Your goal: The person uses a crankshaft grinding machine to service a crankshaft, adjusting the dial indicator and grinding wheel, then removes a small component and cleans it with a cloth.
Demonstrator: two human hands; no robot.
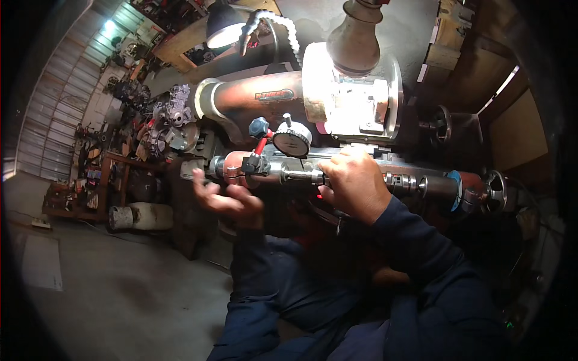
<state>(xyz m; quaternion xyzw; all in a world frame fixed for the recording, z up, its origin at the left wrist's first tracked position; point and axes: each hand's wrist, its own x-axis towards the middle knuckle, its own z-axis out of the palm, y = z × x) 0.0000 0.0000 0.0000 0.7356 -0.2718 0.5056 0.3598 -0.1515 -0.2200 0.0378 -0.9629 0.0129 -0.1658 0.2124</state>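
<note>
A steel shaft (300,174) lies horizontally in the machine between a red left housing (235,168) and a steel sleeve on the right (432,187). My right hand (352,182) is closed around the shaft, its fingers covering the middle part. My left hand (230,201) is slightly blurred below the left housing, fingers apart and curved, holding nothing visible. Above the shaft a round dial gauge (292,140) hangs from a black clamp (256,165) with a red arm and blue knob.
A grinding wheel housing (314,90) stands behind the shaft, under a lamp (223,30) and segmented hose (283,27). A metal handwheel (495,189) is at the right end. Engine parts (177,108), a wooden stand (105,186) and a cylindrical container (144,215) are at the left.
</note>
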